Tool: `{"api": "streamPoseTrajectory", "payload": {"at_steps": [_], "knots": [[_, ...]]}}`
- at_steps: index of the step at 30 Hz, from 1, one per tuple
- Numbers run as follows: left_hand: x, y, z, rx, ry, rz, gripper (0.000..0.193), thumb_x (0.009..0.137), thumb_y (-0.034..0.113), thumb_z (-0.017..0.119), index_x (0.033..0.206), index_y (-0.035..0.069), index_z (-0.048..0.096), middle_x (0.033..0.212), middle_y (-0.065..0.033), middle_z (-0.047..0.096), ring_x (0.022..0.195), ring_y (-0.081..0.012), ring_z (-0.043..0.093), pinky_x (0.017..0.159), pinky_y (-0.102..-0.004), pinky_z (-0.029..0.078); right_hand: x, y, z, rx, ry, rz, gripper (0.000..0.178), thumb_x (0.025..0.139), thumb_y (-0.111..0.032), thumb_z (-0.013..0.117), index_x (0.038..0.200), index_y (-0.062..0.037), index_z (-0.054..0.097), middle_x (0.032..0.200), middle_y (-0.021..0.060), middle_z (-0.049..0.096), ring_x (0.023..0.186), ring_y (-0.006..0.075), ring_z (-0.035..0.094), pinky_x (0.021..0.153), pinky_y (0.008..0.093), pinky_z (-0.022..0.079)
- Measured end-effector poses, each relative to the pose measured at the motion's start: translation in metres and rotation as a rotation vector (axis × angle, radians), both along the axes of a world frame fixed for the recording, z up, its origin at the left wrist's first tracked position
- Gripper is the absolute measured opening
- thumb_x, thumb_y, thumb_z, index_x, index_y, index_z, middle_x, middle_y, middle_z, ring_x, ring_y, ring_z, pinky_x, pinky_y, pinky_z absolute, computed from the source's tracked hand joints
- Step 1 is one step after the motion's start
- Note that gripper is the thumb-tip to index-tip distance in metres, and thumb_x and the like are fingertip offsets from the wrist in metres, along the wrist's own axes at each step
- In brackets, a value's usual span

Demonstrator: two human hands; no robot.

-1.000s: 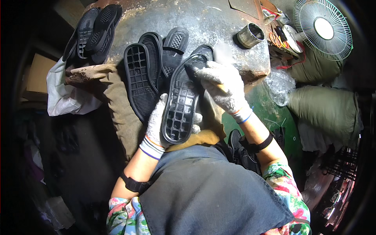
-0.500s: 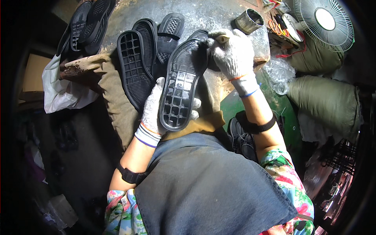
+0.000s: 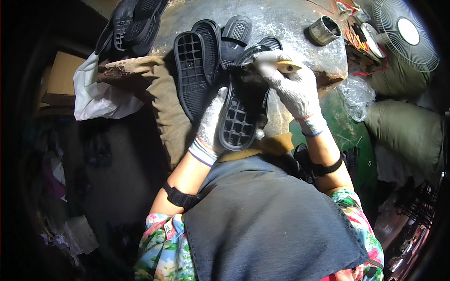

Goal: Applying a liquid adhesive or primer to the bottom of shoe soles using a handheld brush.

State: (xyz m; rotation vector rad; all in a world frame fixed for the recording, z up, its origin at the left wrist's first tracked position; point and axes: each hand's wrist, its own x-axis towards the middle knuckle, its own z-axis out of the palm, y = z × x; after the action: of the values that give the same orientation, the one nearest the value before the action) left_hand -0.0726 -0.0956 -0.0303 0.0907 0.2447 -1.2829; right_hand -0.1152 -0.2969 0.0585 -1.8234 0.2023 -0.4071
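My left hand (image 3: 211,121), in a white knit glove, grips a black shoe sole (image 3: 239,122) from below, thumb along its left edge. The sole's heel end, with a grid of square hollows, points toward me. In my gloved right hand (image 3: 298,91) is a brush with a pale wooden handle (image 3: 289,67). Its dark working end is over the sole's upper half, blurred and partly hidden by my fingers and shadow. Just left of the held sole, another gridded sole (image 3: 191,70) leans among more black soles. A black strapped slipper (image 3: 236,33) lies behind them.
A metal can (image 3: 324,31) stands on the worn bench (image 3: 286,18) at the right. More black slippers (image 3: 136,23) are piled at its far left corner. A white bag (image 3: 103,91) hangs below them. At the right are a fan (image 3: 407,33) and green sacks (image 3: 408,129).
My right hand has moved down and inward, bringing the brush over the held sole, whose upper half is now in shadow. The whole view has shifted, so the bench appears farther right.
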Motion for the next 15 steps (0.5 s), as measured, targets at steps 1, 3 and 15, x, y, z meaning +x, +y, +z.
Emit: {"api": "streamPoseTrajectory", "payload": {"at_steps": [1,3,15], "knots": [[-0.002,-0.002,0.006,-0.140,-0.030,-0.035,0.069,0.106,0.060,0.042,0.152,0.009,0.048,0.144,-0.0191,0.059,0.121,-0.0448,0.063,0.097,-0.0665,0.053,-0.007,0.006,0.009,-0.074,-0.029,-0.012,0.021,0.089,-0.006,0.077,0.110,-0.0061,0.078,0.100,0.0068,0.078,0.093,0.0162,0.073,0.087,0.0285,0.057],[-0.001,-0.007,0.016,-0.157,-0.053,0.017,0.070,0.104,0.062,0.044,0.149,0.008,0.051,0.141,-0.0200,0.061,0.120,-0.0423,0.064,0.100,-0.0594,0.054,-0.014,0.009,0.012,-0.265,-0.171,0.013,0.020,0.087,-0.011,0.080,0.106,-0.0096,0.079,0.103,0.0045,0.079,0.095,0.0201,0.073,0.095,0.0338,0.055],[0.065,0.017,0.056,-0.155,-0.398,0.129,0.087,0.104,0.070,0.032,0.148,-0.003,0.049,0.133,-0.0327,0.063,0.113,-0.0441,0.068,0.097,-0.0555,0.057,-0.060,0.035,0.042,-0.599,-0.226,0.243,0.035,0.074,-0.018,0.089,0.108,-0.0239,0.082,0.114,0.0013,0.076,0.116,0.0270,0.069,0.106,0.0428,0.051]]}}
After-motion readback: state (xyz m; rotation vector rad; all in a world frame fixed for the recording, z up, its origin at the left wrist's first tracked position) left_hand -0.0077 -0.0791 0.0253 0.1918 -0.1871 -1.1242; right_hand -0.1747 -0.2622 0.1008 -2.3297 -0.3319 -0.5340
